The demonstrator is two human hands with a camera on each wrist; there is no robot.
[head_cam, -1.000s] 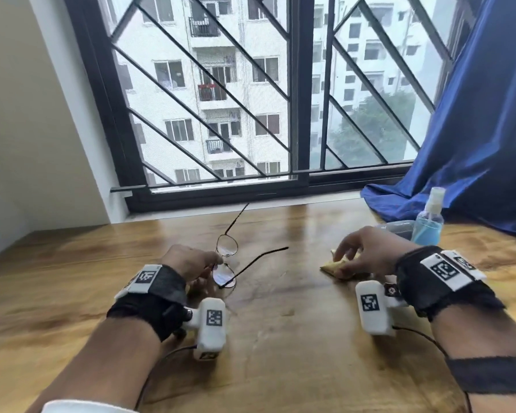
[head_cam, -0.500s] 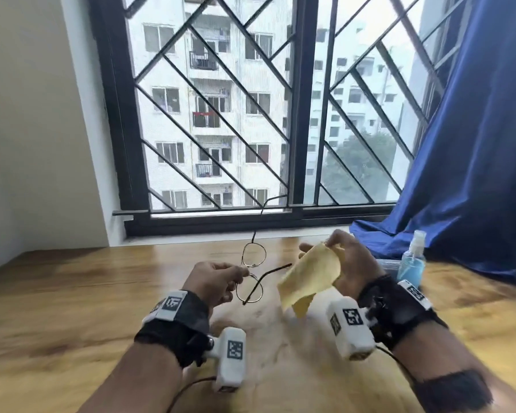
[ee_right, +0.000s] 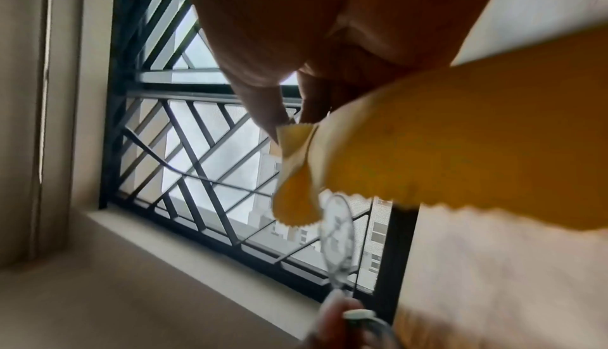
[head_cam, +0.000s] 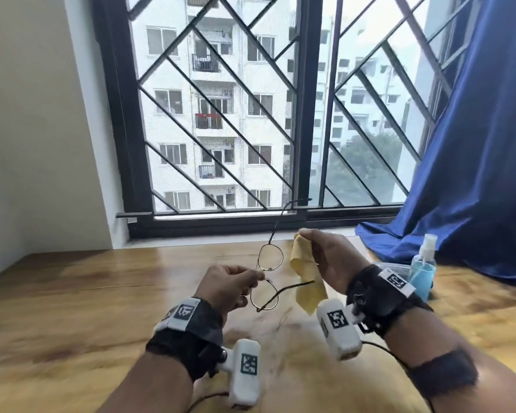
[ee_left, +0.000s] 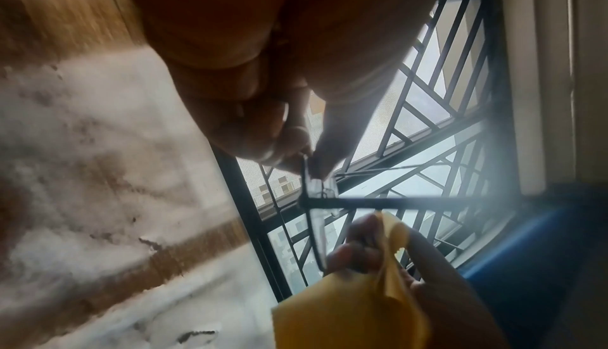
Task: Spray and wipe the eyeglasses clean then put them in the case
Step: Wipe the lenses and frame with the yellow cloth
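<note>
Thin wire-rimmed eyeglasses (head_cam: 269, 257) with open temples hang in the air above the wooden table (head_cam: 72, 293). My left hand (head_cam: 230, 286) pinches them at the bridge between thumb and fingertips; the left wrist view shows the same pinch on the eyeglasses (ee_left: 314, 193). My right hand (head_cam: 325, 257) holds a yellow cleaning cloth (head_cam: 306, 278) by its top edge, just right of the lenses, the cloth hanging down. In the right wrist view the cloth (ee_right: 427, 159) drapes beside one lens (ee_right: 338, 235). A clear case (head_cam: 395, 268) lies partly hidden behind my right wrist.
A blue spray bottle (head_cam: 423, 266) stands on the table at the right, by the case. A blue curtain (head_cam: 474, 174) drapes onto the table's back right corner. A barred window (head_cam: 251, 114) runs along the far edge, with a wall (head_cam: 27, 129) to the left.
My left hand lifted the eyeglasses off the table. My right hand picked the cloth up from the table and brought it beside the lenses.
</note>
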